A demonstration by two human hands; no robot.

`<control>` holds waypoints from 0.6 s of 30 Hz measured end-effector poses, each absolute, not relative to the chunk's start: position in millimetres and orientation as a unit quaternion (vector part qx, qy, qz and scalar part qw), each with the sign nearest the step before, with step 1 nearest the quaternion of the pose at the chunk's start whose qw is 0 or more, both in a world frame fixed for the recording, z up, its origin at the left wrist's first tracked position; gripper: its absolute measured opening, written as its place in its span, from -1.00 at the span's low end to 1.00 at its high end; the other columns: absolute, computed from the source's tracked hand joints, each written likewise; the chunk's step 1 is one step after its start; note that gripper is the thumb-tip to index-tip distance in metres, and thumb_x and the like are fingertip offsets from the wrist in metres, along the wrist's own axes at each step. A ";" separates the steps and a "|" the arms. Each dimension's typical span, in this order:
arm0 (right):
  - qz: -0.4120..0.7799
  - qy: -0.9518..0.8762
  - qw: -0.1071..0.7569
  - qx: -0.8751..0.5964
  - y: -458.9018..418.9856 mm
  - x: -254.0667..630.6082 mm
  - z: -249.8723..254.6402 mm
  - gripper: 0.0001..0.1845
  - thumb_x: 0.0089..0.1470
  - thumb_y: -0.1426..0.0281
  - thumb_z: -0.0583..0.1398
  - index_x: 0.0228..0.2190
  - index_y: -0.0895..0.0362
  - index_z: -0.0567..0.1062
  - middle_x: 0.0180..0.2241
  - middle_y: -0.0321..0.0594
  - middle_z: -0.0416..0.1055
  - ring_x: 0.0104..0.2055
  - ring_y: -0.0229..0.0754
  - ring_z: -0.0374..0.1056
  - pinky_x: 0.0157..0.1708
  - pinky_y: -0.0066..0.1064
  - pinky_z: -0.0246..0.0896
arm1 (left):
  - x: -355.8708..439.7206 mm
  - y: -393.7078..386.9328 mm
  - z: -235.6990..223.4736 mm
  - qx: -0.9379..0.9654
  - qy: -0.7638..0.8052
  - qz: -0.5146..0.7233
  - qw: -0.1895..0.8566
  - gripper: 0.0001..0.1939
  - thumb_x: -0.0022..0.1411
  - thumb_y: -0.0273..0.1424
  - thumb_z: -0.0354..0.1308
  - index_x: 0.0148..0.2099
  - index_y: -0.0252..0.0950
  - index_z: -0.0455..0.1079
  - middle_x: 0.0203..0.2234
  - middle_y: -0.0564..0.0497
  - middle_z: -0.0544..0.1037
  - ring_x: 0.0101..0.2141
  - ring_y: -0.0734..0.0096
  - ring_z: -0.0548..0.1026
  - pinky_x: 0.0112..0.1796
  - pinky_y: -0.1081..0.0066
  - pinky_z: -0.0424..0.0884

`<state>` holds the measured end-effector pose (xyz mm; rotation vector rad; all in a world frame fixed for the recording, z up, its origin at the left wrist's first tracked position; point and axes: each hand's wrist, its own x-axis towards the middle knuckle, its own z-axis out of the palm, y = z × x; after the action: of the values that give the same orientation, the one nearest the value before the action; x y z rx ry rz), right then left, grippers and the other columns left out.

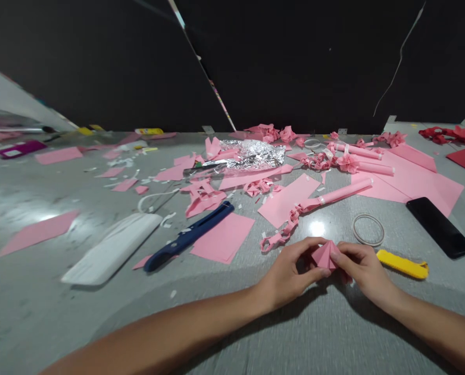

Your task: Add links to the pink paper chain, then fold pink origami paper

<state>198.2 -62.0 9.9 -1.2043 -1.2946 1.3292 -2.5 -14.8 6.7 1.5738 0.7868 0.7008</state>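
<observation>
Between my two hands is a small folded piece of pink paper, creased into a pointed, fan-like shape. My left hand pinches its left side with thumb and fingers. From the other side, my right hand grips it, the thumb pressed on its front face. Some of my fingers are hidden behind the paper. Just beyond my right hand lies a ring-shaped roll of tape. A yellow strip-like object rests right of that hand. A rolled pink paper tube with a curled paper chain lies beyond my hands.
A dark blue long-handled tool and a white flat case with a cord lie to the left. A black phone is at the right. Crumpled foil, pink sheets and scraps spread toward the dark back wall.
</observation>
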 end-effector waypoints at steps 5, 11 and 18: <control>0.536 -0.525 0.444 -0.490 -62.4 198.5 8.4 -0.40 0.26 -0.11 0.28 -0.44 0.19 0.61 -0.57 -0.33 0.31 -0.57 -0.31 0.16 -0.57 -0.41 0.02 | -3.5 -14.7 4.4 0.676 0.338 0.300 0.582 -0.52 0.20 -0.29 0.43 0.14 -0.27 0.53 -0.13 -0.08 0.65 -0.16 0.23 0.56 -0.09 0.27 0.47; 0.537 -0.522 0.446 -0.491 -62.5 200.2 6.1 -0.42 0.27 -0.09 0.27 -0.45 0.18 0.58 -0.57 -0.33 0.31 -0.56 -0.30 0.15 -0.55 -0.40 0.03 | -4.9 -14.6 9.4 0.696 0.326 0.304 0.562 -0.56 0.38 -0.18 0.27 0.20 -0.29 0.54 -0.13 -0.12 0.68 -0.16 0.20 0.58 -0.09 0.26 0.50; 0.534 -0.545 0.419 -0.492 -64.7 197.3 8.6 -0.44 0.26 -0.09 0.27 -0.43 0.16 0.57 -0.52 -0.30 0.33 -0.51 -0.26 0.17 -0.51 -0.39 0.05 | -5.2 -16.9 10.5 0.750 0.313 0.327 0.483 -0.64 0.50 -0.26 0.12 0.19 -0.26 0.59 -0.11 -0.12 0.74 -0.14 0.20 0.68 -0.06 0.27 0.57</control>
<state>197.3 -64.7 8.6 -1.2340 -1.3676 1.3385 -5.2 -16.9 10.5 1.8272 0.7624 0.7960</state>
